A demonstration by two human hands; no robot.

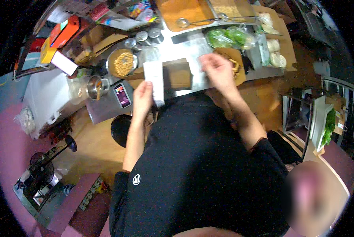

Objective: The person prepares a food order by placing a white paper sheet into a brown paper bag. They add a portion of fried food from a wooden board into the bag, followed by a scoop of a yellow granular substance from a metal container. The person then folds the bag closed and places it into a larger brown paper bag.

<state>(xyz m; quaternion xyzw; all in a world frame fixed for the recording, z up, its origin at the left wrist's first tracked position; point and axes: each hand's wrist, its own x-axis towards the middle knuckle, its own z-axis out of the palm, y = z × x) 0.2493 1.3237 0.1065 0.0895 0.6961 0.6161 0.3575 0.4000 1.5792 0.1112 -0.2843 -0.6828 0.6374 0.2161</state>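
Observation:
My left hand (143,96) pinches the lower left edge of a long white paper slip (154,78) that bears print. Beside the slip, at the front edge of a metal counter (174,50), sits a brown board or shallow box (177,74). My right hand (218,69) is raised near the counter's right part, its fingers curled and blurred, so I cannot tell whether anything is in them. Just right of that hand lies a brown paper-like tray (240,66) with yellowish strips, partly covered by the hand.
A metal bowl of tan pieces (124,63), several cans (142,36) and a lit phone (122,95) are at left. Bagged green leaves (226,37) and a pan of orange powder-like food (184,14) stand behind. A black round stool (120,130) is below. Another person (310,198) is at lower right.

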